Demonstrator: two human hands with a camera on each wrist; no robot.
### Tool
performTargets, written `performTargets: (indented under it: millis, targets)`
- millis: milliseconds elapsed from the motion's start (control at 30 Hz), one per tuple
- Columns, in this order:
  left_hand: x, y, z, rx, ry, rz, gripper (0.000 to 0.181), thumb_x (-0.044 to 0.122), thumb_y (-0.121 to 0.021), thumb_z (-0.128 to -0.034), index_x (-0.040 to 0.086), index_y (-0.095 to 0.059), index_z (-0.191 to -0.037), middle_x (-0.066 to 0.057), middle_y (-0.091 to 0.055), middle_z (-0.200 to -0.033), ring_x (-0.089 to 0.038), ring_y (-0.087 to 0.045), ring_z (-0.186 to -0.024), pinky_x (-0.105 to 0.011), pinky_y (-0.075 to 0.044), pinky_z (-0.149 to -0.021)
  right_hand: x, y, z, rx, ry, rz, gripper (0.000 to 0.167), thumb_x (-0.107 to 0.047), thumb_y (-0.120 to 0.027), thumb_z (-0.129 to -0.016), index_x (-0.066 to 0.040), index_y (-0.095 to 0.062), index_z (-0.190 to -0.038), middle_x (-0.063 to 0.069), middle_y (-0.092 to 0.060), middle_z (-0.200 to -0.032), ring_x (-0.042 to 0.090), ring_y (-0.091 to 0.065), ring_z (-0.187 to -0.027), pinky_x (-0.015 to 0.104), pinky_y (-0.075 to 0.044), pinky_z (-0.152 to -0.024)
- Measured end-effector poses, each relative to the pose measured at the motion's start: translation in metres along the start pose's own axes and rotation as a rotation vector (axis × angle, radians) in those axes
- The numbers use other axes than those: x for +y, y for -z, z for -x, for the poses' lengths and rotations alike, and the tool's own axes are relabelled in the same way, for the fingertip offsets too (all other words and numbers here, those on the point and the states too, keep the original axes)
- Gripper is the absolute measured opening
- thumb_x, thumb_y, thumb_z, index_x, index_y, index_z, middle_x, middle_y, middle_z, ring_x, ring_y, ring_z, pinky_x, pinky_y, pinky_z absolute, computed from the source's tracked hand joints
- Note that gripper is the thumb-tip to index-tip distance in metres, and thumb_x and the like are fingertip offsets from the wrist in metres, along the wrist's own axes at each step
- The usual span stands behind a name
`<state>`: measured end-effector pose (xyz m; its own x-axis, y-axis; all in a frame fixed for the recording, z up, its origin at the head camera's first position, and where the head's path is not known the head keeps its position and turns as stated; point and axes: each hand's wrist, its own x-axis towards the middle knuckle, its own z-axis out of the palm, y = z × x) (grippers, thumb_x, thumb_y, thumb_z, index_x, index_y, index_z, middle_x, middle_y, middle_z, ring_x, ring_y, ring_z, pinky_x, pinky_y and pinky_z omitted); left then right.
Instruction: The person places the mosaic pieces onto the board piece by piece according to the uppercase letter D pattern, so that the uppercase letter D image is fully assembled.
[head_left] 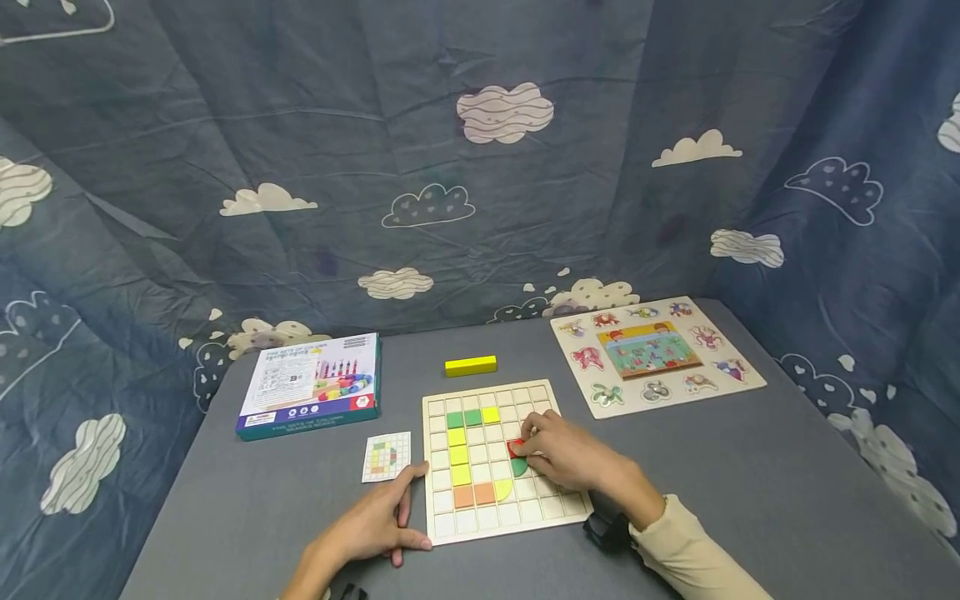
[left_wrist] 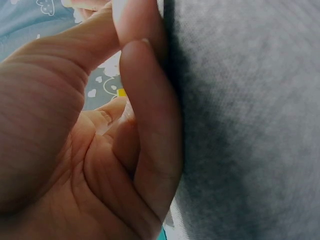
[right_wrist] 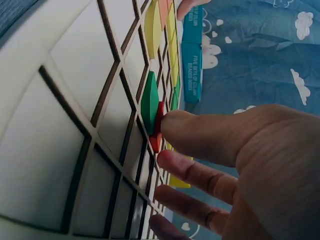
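A wooden grid board [head_left: 478,452] lies flat on the table, holding green, yellow and orange tiles. My right hand [head_left: 566,454] is over its right half, pinching a red tile [right_wrist: 156,137] between thumb and index finger at a cell. Just below that sits a green rounded tile [head_left: 520,467]; a yellow rounded tile [head_left: 503,489] lies lower left of it, beside the orange tiles [head_left: 474,494]. My left hand [head_left: 375,521] rests on the table, its thumb and index finger touching the board's left edge. A small pattern card [head_left: 387,457] lies beyond that hand.
Behind the board lies a long yellow block [head_left: 470,366]. A flat teal-edged box [head_left: 311,383] is at the back left. At the back right is a picture puzzle board [head_left: 660,354]. A cloud-patterned cloth [head_left: 435,250] hangs behind the table.
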<state>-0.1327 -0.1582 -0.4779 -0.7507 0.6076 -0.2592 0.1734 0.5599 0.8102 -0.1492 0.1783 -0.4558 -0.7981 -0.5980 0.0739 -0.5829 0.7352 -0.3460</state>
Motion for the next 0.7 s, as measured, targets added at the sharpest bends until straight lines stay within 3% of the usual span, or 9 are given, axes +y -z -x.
performTargets:
  millis: [233,367,500,700]
  targets:
    - [0.0,0.0,0.0,0.0,-0.004,0.004,0.098,0.03,-0.088,-0.0762,0.009,-0.032,-0.153,-0.003,-0.053,-0.076,-0.009,-0.061,-0.044,-0.023,-0.04,-0.046,0.0,0.002,0.002,0.018,-0.041,0.074,0.028,-0.007,-0.065,-0.093,-0.018,-0.077,-0.115,0.005,-0.06,-0.109,0.019,-0.049,-0.091,0.034,-0.045,-0.074]
    - [0.0,0.0,0.0,-0.002,-0.007,0.005,0.097,0.029,-0.088,-0.0765,0.008,-0.032,-0.153,-0.003,-0.053,-0.077,-0.009,-0.061,-0.044,-0.023,-0.041,-0.047,-0.008,0.001,0.004,-0.002,-0.064,0.207,0.029,-0.012,-0.063,-0.096,-0.024,-0.076,-0.119,0.006,-0.059,-0.113,0.022,-0.05,-0.094,0.038,-0.046,-0.074]
    - [0.0,-0.001,0.0,-0.001,-0.005,0.005,0.096,0.028,-0.088,-0.0764,0.007,-0.032,-0.152,-0.003,-0.053,-0.076,-0.009,-0.061,-0.044,-0.023,-0.041,-0.047,-0.021,0.0,0.007,-0.062,-0.111,0.357,0.032,-0.017,-0.06,-0.099,-0.028,-0.071,-0.127,0.006,-0.056,-0.12,0.025,-0.049,-0.101,0.042,-0.048,-0.077]
    - [0.002,-0.001,0.0,0.005,-0.004,-0.001,0.096,0.028,-0.088,-0.0759,0.007,-0.033,-0.152,-0.003,-0.053,-0.076,-0.009,-0.061,-0.044,-0.023,-0.039,-0.047,-0.036,0.002,0.011,-0.157,-0.188,0.357,0.045,-0.012,-0.06,-0.098,-0.025,-0.059,-0.141,0.005,-0.05,-0.136,0.031,-0.047,-0.119,0.049,-0.048,-0.092]
